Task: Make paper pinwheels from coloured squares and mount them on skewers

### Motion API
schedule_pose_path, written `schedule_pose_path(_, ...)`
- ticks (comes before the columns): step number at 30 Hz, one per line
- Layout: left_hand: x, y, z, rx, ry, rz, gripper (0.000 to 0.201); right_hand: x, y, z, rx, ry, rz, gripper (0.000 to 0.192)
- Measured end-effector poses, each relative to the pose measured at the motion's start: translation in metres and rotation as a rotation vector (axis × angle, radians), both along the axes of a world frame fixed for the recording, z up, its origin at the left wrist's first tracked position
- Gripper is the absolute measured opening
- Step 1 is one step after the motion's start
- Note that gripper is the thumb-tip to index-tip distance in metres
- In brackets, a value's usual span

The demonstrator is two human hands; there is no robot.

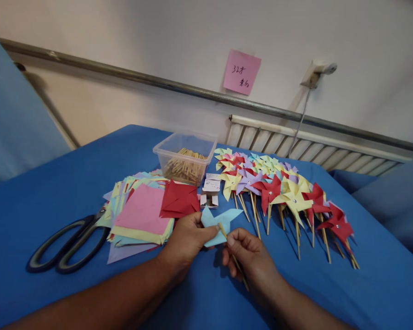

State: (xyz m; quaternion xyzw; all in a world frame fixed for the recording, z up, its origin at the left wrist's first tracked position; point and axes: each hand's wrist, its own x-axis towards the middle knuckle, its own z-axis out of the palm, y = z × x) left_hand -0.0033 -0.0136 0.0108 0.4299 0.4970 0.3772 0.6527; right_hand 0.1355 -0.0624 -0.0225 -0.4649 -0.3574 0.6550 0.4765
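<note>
A light blue paper pinwheel (231, 216) is pinched in my left hand (189, 238), thumb on its near face. My right hand (249, 254) grips a thin wooden stick (240, 270), whose upper end lies against the back of the pinwheel. Whether a pin joins the two is hidden. Left of my hands is a pile of coloured paper squares (142, 208), with cut red paper (181, 199) on its right side. Just beyond the pinwheel stands a small opened cardboard box (210, 190). Several finished pinwheels (294, 199) on sticks lie in overlapping rows to the right.
Black-handled scissors (72, 243) lie at the left, blades under the paper pile. A clear plastic tub (160, 151) of wooden sticks (186, 167) stands at the back. Blue cloth (124, 302) covers the table. Behind are a radiator (278, 140), a pipe (158, 80) and a pink note (242, 72).
</note>
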Motion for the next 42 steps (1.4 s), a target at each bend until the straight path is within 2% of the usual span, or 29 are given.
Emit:
schedule_pose_path(27,-0.0007,0.0011,0.0015,0.002,0.054,0.024,0.025,0.0014,0.0015,-0.0025,0.024,-0.067,-0.012,0.042)
schedule_pose_path(42,-0.0029,0.0020,-0.0034,0.042,0.100,-0.021,0.021,0.0019,0.0017,-0.0038,0.030,-0.091,-0.028,0.042)
